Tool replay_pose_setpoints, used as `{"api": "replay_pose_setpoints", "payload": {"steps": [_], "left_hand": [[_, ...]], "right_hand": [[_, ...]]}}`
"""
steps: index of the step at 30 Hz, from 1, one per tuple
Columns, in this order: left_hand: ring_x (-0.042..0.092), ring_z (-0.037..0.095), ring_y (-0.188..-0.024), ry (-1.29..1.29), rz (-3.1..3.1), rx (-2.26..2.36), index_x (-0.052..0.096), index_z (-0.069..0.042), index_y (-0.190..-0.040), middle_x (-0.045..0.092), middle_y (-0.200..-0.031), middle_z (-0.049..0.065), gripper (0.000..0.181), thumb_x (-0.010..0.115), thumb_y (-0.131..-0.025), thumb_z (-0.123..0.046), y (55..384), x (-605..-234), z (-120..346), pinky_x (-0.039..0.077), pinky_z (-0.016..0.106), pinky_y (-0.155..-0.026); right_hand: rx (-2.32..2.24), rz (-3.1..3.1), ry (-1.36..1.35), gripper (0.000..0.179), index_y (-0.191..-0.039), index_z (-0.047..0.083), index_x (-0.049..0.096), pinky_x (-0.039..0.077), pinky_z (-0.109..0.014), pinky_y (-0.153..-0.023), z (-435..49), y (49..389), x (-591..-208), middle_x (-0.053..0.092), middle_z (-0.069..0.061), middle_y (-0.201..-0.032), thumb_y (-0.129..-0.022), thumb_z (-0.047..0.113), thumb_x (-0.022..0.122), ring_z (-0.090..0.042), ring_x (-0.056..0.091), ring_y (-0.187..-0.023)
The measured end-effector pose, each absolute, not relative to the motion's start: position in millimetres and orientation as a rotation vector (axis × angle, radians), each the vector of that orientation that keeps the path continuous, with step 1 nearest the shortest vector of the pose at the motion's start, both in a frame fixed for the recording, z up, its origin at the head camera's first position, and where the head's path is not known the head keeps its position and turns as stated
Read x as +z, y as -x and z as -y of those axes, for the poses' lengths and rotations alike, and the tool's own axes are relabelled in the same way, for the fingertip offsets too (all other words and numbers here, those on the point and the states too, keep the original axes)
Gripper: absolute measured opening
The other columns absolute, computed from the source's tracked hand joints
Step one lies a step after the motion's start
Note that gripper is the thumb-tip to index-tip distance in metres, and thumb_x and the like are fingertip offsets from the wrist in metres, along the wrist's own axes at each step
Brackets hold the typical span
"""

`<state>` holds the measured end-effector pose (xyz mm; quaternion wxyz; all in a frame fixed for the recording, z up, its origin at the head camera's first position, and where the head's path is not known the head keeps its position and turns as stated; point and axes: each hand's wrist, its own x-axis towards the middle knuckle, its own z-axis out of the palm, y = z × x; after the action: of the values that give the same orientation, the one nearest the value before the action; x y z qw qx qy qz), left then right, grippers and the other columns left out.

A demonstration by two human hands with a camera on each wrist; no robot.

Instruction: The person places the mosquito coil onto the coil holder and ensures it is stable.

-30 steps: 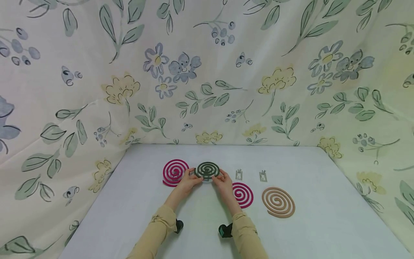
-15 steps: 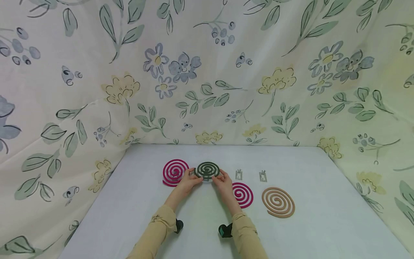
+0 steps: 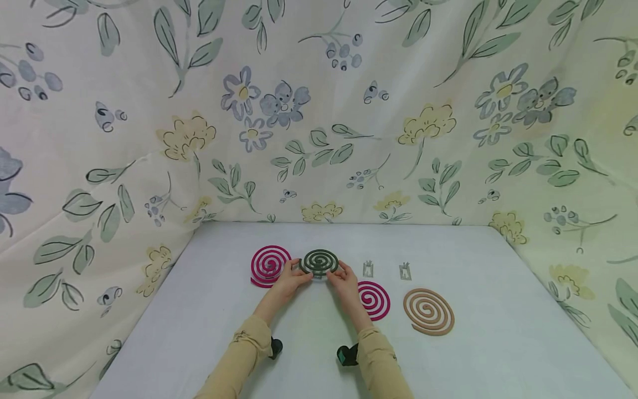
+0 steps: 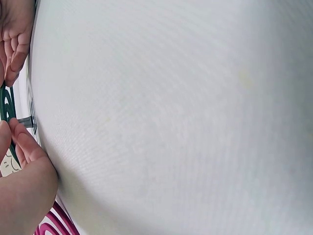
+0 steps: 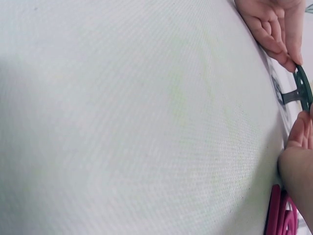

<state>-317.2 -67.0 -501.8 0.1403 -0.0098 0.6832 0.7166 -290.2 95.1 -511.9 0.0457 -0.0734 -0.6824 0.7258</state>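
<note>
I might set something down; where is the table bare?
Bare: left of the left sleeve, between it and the right sleeve, and right of the tan coil. Crowded: around the green coil, with fingers, pink coils and silvery pieces.

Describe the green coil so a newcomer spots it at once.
On the white table, toward the far edge, find the left hand and right hand. Both hold the green coil, its colour unlike the pink coils and tan coil.

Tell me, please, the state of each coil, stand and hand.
Green coil: raised, held.
Left hand: pinching green coil.
Right hand: pinching green coil.
Stand under green coil: prong reaching coil.
Left magenta coil: unheld; whether raised, unclear.
Right magenta coil: lying flat, partly hidden.
Tan coil: lying flat, unheld.
Left bare stand: without coil.
Right bare stand: without coil.
</note>
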Motion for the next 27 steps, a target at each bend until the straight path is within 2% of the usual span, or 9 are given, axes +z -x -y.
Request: {"api": "replay_pose_setpoints", "payload": {"steps": [17, 27], "left_hand": [[0.054, 0.004, -0.068, 0.008, -1.941, 2.105, 0.016, 0.003, -0.139, 0.057, -0.073, -0.003, 0.066, 0.059, -0.089, 0.002, 318.7, -504.3, 66.8, 0.043, 0.017, -0.072], [0.054, 0.004, -0.069, 0.009, -1.948, 2.098, 0.014, 0.003, -0.141, 0.057, -0.073, -0.004, 0.07, 0.061, -0.089, 0.0, 317.6, -503.4, 67.8, 0.044, 0.019, -0.074]], "right_hand": [[2.179, 2.092, 0.24, 0.055, -0.137, -0.007, 0.039, 0.043, -0.015, -0.066, -94.7, 291.3, -513.1, 0.051, 0.003, -0.078, -0.089, 0.005, 0.062, -0.004, 0.047, -0.071], [2.168, 2.109, 0.262, 0.055, -0.137, -0.006, 0.04, 0.043, -0.016, -0.067, -93.8, 292.0, -512.6, 0.052, 0.002, -0.079, -0.089, 0.005, 0.062, -0.005, 0.048, -0.072]]}}
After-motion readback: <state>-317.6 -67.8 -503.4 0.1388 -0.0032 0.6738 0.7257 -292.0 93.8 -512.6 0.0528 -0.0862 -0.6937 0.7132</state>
